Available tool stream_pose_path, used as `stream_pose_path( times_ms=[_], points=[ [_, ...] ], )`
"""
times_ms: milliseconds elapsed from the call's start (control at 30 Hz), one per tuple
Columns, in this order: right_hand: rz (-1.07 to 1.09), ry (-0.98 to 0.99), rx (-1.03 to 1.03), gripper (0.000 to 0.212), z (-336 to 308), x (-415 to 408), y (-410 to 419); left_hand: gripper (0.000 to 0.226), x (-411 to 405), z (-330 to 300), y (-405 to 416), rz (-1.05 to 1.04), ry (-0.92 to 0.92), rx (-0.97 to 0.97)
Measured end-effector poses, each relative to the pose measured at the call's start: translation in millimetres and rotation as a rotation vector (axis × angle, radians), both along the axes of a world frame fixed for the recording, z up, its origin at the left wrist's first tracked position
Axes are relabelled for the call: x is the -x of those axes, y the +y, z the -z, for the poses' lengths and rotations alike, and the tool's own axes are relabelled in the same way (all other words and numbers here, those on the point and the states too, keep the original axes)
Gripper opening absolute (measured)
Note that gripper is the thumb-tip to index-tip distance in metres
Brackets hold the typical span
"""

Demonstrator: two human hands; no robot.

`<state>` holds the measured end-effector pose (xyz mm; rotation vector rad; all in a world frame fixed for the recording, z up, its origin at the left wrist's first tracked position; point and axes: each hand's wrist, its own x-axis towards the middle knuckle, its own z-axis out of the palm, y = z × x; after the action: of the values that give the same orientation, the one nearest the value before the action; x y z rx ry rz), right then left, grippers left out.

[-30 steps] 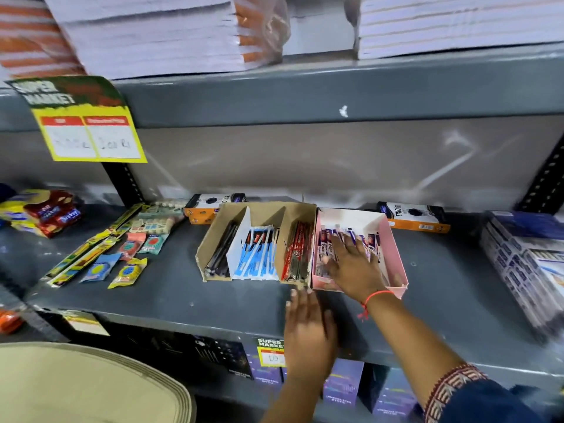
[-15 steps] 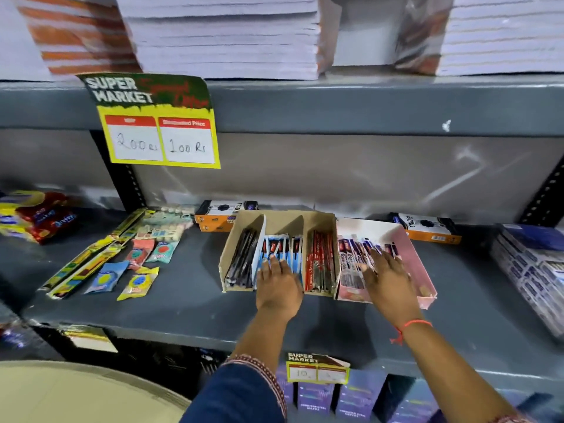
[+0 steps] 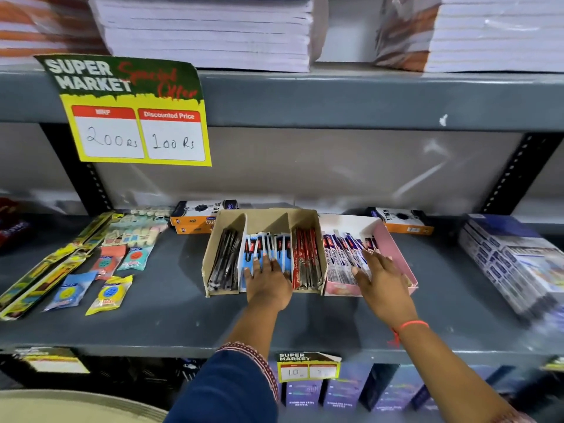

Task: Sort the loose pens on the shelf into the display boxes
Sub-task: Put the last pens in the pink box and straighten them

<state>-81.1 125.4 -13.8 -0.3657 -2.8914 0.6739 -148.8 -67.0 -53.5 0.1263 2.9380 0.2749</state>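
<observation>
A brown cardboard display box (image 3: 210, 254) stands on the grey shelf (image 3: 171, 306). It has three compartments: black pens (image 3: 225, 261) on the left, blue-carded pens (image 3: 268, 244) in the middle, red pens (image 3: 306, 257) on the right. A pink box (image 3: 396, 251) beside it holds white-and-purple packed pens (image 3: 338, 254). My left hand (image 3: 267, 280) lies flat on the blue-carded pens, fingers spread. My right hand (image 3: 381, 279) rests flat on the packed pens in the pink box.
Eraser packets (image 3: 110, 294) and long yellow packs (image 3: 45, 270) lie at the left. Orange-and-white boxes (image 3: 195, 215) sit behind the display boxes. Stacked blue-white packs (image 3: 512, 261) fill the right. A yellow price sign (image 3: 137, 117) hangs from the upper shelf of notebooks.
My left hand moved from the shelf's front edge up onto the blue-carded pens. My right hand stays on the pink box's pens. The camera shifted left and closer.
</observation>
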Motion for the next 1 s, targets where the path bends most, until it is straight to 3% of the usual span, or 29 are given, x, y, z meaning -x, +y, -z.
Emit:
stream_pose_path(
  times_ms=[567,767,1000],
  points=[
    [-0.047,-0.010,-0.124,0.051,-2.6,-31.2,-8.3,0.061,4.5,1.5,-12.2,0.149,0.128,-0.067],
    [-0.082,-0.035,-0.266,0.061,-5.3,-30.0,-19.9,0.060,-16.9,-15.2,-17.5,0.145,0.233,-0.108],
    [-0.140,0.167,-0.349,0.068,-27.3,-39.2,-25.8,0.059,-66.4,-54.3,-11.9,0.131,0.475,-0.113]
  ],
)
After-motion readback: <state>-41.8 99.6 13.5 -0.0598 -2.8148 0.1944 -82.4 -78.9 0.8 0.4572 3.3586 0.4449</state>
